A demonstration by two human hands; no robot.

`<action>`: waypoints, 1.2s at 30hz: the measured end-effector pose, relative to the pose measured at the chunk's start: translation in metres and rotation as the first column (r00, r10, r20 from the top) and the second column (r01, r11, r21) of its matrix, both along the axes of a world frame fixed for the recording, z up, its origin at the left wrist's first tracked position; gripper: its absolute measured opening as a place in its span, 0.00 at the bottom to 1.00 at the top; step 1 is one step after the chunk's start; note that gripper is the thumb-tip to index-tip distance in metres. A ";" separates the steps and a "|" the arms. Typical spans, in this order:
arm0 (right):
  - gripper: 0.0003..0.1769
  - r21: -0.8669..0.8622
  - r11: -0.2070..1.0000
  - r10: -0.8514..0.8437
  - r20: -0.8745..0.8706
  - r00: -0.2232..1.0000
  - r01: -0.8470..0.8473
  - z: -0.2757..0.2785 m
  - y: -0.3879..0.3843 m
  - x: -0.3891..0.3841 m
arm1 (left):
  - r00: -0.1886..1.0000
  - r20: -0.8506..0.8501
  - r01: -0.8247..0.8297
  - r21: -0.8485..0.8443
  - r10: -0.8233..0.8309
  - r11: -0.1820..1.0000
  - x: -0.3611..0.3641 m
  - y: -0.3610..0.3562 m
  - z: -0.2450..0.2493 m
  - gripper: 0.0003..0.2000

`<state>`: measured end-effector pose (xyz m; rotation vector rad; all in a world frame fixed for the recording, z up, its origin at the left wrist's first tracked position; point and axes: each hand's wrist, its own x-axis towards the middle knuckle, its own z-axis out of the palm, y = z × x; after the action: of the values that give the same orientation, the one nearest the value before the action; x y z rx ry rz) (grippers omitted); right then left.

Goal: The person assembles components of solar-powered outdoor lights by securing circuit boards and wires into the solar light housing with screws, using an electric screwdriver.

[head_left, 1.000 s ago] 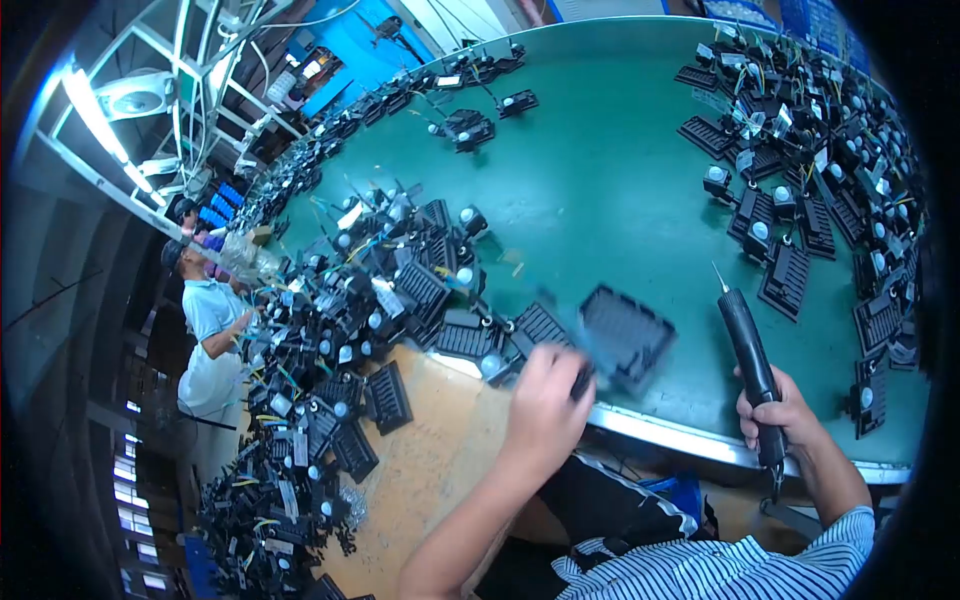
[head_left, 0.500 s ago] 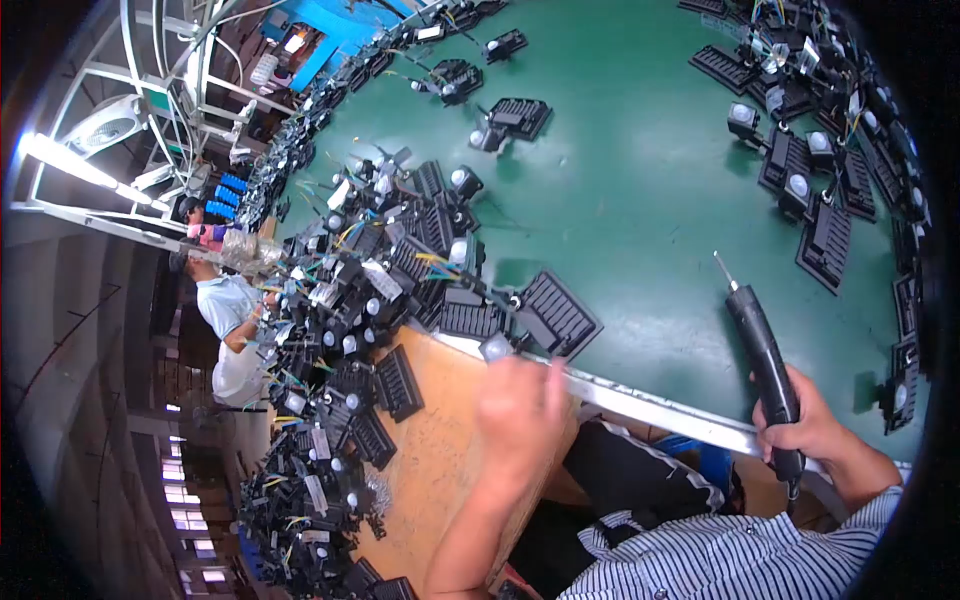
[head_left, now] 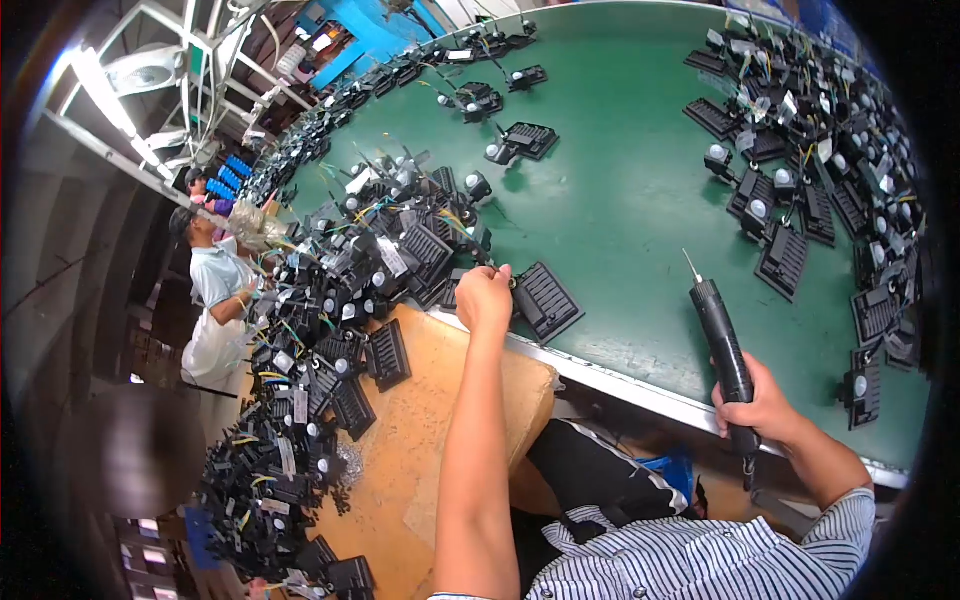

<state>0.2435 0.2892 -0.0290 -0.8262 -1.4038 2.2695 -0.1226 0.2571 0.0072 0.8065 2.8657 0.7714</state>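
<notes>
Driver (head_left: 725,335) in hand, finned black unit (head_left: 547,302) on the green tabletop (head_left: 620,200)
Driver's wrapped snugly by the right hand (head_left: 752,400); left hand (head_left: 487,298) is kinda curled right beside the unit; whether anything's pinched there can't be told

The electric screwdriver (head_left: 724,335) is black, its slim bit (head_left: 692,266) silvery. Beneath it the desk (head_left: 620,200) is a plain, glossy green, edged with a whitish metal rail (head_left: 610,375); the lower worktop (head_left: 410,470) is tan with darker specks. Black marks the slatted panel (head_left: 546,300) near the left hand (head_left: 485,295), its face striped with parallel ribs. Sensor domes (head_left: 758,209) are milky white, and yellow, blue and green wires (head_left: 455,222) thread the black heap. The wearer's shirt (head_left: 690,565) has dark stripes on white; a co-worker's shirt (head_left: 215,272) is pale blue, the trousers (head_left: 212,345) white.
</notes>
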 end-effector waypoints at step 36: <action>0.52 0.265 0.946 0.250 -0.236 0.939 -0.186 -0.028 -0.074 -0.108 | 0.910 -0.362 -0.247 -0.075 0.205 0.966 -0.043 -0.491 0.105 0.11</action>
<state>0.1351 0.2153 -0.0568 -0.2850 -1.6631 2.2049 -0.1659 -0.2337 0.1125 0.6622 3.3344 0.5080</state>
